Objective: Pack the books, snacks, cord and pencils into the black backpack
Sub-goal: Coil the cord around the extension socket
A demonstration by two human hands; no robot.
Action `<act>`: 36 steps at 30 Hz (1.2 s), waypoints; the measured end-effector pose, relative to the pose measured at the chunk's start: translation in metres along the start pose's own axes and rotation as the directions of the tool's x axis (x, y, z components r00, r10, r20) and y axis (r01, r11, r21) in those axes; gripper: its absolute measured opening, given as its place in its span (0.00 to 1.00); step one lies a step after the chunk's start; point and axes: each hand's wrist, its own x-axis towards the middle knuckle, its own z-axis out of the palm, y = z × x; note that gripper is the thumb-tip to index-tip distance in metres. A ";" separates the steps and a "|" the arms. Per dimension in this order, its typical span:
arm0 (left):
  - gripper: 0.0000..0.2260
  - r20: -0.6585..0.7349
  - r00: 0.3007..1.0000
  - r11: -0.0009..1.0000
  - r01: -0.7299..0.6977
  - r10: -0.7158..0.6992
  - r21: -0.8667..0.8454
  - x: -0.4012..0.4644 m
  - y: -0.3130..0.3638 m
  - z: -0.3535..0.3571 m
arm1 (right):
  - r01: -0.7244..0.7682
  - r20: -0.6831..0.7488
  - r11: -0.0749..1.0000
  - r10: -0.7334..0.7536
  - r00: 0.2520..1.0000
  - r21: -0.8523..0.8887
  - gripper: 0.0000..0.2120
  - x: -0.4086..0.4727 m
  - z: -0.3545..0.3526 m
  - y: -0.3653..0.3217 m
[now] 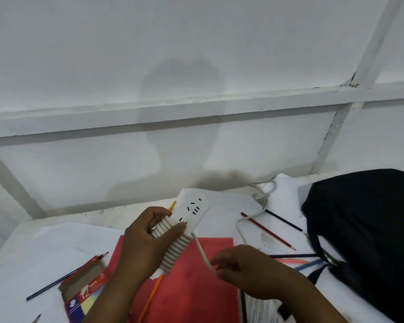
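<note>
Left hand (142, 241) grips the white power strip (187, 220), cord (173, 248) coiled around it; right hand (240, 266) pinches the loose cord just beside it, above the red book (196, 287)

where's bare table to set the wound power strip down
Free: the white table at far left, between the wall and the pencil box. Also a strip behind the red book. Crowded: right side, where loose pencils lie beside the black backpack.

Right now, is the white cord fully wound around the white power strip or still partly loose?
Partly loose. Coils cover the lower part of the white power strip, but the white cord trails off to the right hand.
</note>
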 end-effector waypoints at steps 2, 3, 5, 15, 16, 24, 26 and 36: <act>0.13 0.022 1.000 1.000 0.006 -0.006 -0.015 0.002 0.004 0.012 | -0.026 -0.008 0.999 0.026 1.000 0.031 0.15 0.001 -0.010 0.016; 0.13 0.027 1.000 1.000 0.009 -0.008 -0.017 0.003 0.006 0.018 | -0.038 -0.038 0.998 0.040 0.998 0.054 0.14 0.004 -0.018 0.023; 0.13 0.032 0.999 1.000 0.022 -0.022 -0.022 0.004 0.010 0.029 | -0.050 -0.143 0.997 0.057 0.988 0.058 0.11 0.013 -0.035 0.042; 0.17 -0.022 0.997 0.996 0.074 -0.073 0.046 0.007 0.016 0.061 | -0.367 -0.424 0.927 0.361 0.831 0.070 0.23 0.129 -0.113 0.164; 0.16 -0.024 0.997 0.995 0.079 -0.078 0.056 0.008 0.017 0.062 | -0.395 -0.403 0.919 0.369 0.838 0.022 0.23 0.136 -0.114 0.169; 0.13 -0.057 0.990 0.986 0.136 -0.132 0.091 0.019 0.019 0.074 | -0.426 -0.480 0.894 0.437 0.761 0.139 0.25 0.170 -0.122 0.190; 0.17 -0.053 0.988 0.986 0.147 -0.143 0.077 0.020 0.019 0.077 | -0.379 -0.513 0.913 0.401 0.759 0.153 0.22 0.173 -0.121 0.195; 0.11 -0.095 0.979 0.977 0.191 -0.182 0.093 0.013 0.009 0.074 | 0.041 -0.787 0.980 0.130 0.603 0.193 0.16 0.135 -0.123 0.156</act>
